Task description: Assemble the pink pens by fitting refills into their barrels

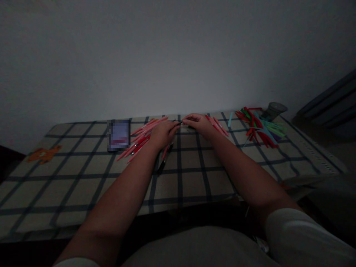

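Observation:
Above the far middle of the checked cloth, my left hand (pixel 164 132) and my right hand (pixel 198 123) almost meet at the fingertips. Both are closed on a thin dark pen-like stick (pixel 180 122); its ends are hidden by the fingers. A pile of pink and red pens (pixel 139 142) lies beside and partly under my left hand. Just right of my right hand lie several more pink and red pens (pixel 218 126). Below my left wrist, a black and pink pen (pixel 161 163) rests on the cloth. The dim light hides fine detail.
A phone or tablet with a lit, blurred screen (pixel 119 135) lies left of the pens. Colourful strips (pixel 260 129) are heaped at the right, by a clear cup (pixel 275 108) lying tipped. An orange figure (pixel 44 154) is at far left. A wall (pixel 178 55) borders the table's back.

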`<move>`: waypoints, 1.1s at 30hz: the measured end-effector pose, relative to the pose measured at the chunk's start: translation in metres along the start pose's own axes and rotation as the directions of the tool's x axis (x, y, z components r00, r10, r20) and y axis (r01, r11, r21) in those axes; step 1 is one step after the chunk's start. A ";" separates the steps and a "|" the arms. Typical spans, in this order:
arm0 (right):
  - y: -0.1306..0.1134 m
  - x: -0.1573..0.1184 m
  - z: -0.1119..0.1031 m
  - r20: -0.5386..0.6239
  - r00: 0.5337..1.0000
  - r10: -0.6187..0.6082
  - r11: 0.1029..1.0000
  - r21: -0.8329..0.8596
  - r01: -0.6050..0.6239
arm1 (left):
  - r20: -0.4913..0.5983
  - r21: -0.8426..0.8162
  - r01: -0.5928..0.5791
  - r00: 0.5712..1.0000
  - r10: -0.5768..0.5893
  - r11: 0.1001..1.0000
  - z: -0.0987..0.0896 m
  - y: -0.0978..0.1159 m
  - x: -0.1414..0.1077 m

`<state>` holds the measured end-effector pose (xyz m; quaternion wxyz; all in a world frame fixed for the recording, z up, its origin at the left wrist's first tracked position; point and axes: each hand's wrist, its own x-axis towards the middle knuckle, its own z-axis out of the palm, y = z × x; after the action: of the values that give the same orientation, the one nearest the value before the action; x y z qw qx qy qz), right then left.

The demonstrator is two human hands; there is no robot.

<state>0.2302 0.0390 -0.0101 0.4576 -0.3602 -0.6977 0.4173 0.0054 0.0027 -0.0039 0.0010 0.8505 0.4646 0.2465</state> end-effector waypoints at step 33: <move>-0.008 0.000 -0.027 -0.227 0.965 -0.129 0.832 -0.554 -0.020 | -0.184 -0.148 -0.033 0.983 0.005 0.988 0.007 -0.010 0.000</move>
<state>0.2543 0.0424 0.0029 0.4320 -0.5071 -0.7335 0.1352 0.0003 0.0104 -0.0118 0.0202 0.8261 0.4346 0.3581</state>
